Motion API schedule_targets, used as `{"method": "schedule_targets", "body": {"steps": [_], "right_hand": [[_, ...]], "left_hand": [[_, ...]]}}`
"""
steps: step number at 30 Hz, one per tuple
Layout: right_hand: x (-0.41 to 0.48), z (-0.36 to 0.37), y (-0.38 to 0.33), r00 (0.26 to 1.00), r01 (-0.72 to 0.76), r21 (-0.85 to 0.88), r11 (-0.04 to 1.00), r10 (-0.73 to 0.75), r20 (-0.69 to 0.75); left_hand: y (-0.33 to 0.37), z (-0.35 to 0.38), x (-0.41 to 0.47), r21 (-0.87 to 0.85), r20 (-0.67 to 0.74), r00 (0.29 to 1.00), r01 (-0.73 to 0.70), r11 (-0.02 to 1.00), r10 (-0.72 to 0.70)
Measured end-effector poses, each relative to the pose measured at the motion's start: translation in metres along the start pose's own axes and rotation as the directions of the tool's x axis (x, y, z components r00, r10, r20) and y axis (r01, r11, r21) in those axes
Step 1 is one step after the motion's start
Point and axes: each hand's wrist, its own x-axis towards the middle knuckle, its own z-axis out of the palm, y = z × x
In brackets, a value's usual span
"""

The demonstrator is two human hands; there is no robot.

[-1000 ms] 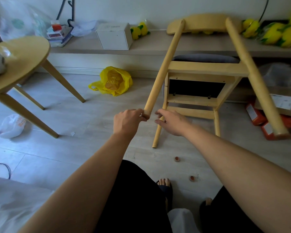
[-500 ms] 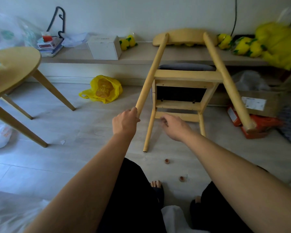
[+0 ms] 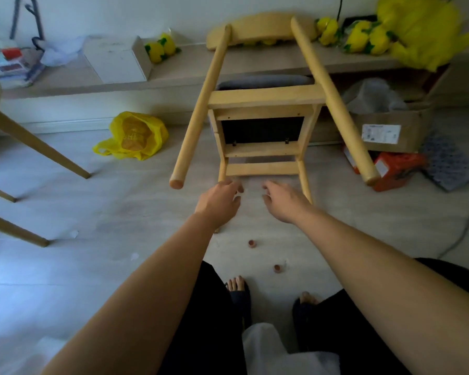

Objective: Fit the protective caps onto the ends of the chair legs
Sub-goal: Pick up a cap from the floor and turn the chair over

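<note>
Hands free — left hand (image 3: 219, 200) and right hand (image 3: 284, 202) both released, below the tipped chair (image 3: 263, 101).

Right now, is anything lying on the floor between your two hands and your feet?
Yes: in the head view, two small brown caps lie on the bare floor there.

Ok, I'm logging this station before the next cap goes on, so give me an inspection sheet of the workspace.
Surface: pale plank floor, small white scraps on it.
Job's things: chair tipped, backrest on the low shelf; near left leg end looks capped; two brown caps loose on the floor.
Clutter: yellow bag, cardboard box, orange packs.
Grips: left hand and right hand open, holding nothing.
Cables: grey cable on the floor at right.
Surroundings: round table at left, white box, yellow plush toys.
</note>
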Motion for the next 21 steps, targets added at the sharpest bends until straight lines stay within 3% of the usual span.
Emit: {"method": "schedule_targets", "body": {"steps": [5, 9, 14, 21], "right_hand": [[0.027, 0.034, 0.015, 0.997, -0.07, 0.064, 0.996, 0.067, 0.04], [0.04, 0.089, 0.039, 0.973, -0.2, 0.118, 0.973, 0.183, 0.14], [0.047, 0.174, 0.082, 0.875, -0.438, 0.129, 0.889, 0.389, 0.288], [0.039, 0.27, 0.134, 0.778, -0.477, 0.016, 0.879, 0.413, 0.473]], "left_hand": [[-0.012, 0.045, 0.031, 0.043, 0.111, 0.994, 0.003, 0.999, -0.008], [-0.013, 0.106, 0.05, -0.027, 0.191, 0.976, 0.108, 0.994, -0.101], [-0.018, 0.211, 0.064, -0.079, 0.361, 0.925, 0.16, 0.984, -0.121], [-0.077, 0.306, 0.06, -0.053, 0.425, 0.869, 0.305, 0.951, -0.255]]}}
